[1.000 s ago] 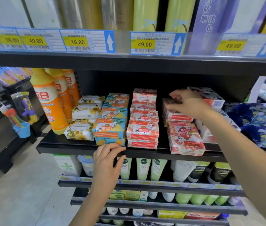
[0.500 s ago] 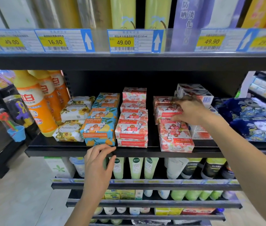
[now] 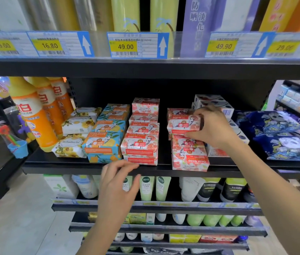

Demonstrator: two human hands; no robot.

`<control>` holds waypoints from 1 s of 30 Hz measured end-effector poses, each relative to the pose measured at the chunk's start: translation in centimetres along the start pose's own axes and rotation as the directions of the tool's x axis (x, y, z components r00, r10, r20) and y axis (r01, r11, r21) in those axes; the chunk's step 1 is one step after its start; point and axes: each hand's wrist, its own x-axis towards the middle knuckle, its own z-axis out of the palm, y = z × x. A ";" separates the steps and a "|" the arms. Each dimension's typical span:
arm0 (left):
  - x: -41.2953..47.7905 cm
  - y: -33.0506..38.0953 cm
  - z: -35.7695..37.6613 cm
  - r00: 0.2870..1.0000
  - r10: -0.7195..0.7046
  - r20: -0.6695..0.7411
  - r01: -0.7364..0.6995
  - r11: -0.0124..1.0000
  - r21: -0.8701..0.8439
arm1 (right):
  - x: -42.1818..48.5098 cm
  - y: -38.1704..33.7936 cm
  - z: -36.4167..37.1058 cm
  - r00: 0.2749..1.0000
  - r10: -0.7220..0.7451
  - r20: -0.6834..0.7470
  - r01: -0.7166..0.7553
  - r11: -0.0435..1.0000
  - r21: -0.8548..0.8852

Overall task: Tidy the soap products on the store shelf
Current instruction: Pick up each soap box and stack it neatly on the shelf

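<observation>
Right hand point(image 3: 213, 126): reaches in over the shelf; thumb below and fingers above clasp a red-and-white soap box point(image 3: 183, 125) by its right end.
Held soap box: lies level on top of the right stack point(image 3: 187, 146), right of the shelf's middle, and appears to rest on the box beneath it.
Front box point(image 3: 190, 161): lowest at the front of the right stack, its "Goat Soap" lettering upside down, close to the shelf's front edge.
Left hand point(image 3: 118, 183): holds nothing; fingers loosely bent, fingertips at the front lip of the black shelf point(image 3: 62, 167), just below the middle stack.
Middle stack point(image 3: 141, 144): red-and-white soap boxes piled up, a dark gap between them and the right stack.
Blue-and-orange soap boxes point(image 3: 106, 142): stacked just left of the middle stack.
Floral-wrapped soaps point(image 3: 72, 146): farther left, piled unevenly.
Orange bottles point(image 3: 35, 116): upright in a row at the shelf's left end.
White-and-blue cartons point(image 3: 211, 102): behind and to the right of the right hand.
Dark blue packets point(image 3: 277, 137): at the right end.
Price tags point(image 3: 138, 45): on the rail of the shelf above.
Tubes point(image 3: 146, 188): on the shelf below, partly behind the left hand.
</observation>
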 end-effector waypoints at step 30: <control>3.0 9.6 5.2 0.915 -0.199 0.352 0.267 0.951 -0.156 | -9.9 2.9 -1.2 0.956 0.144 -0.257 0.007 0.860 0.510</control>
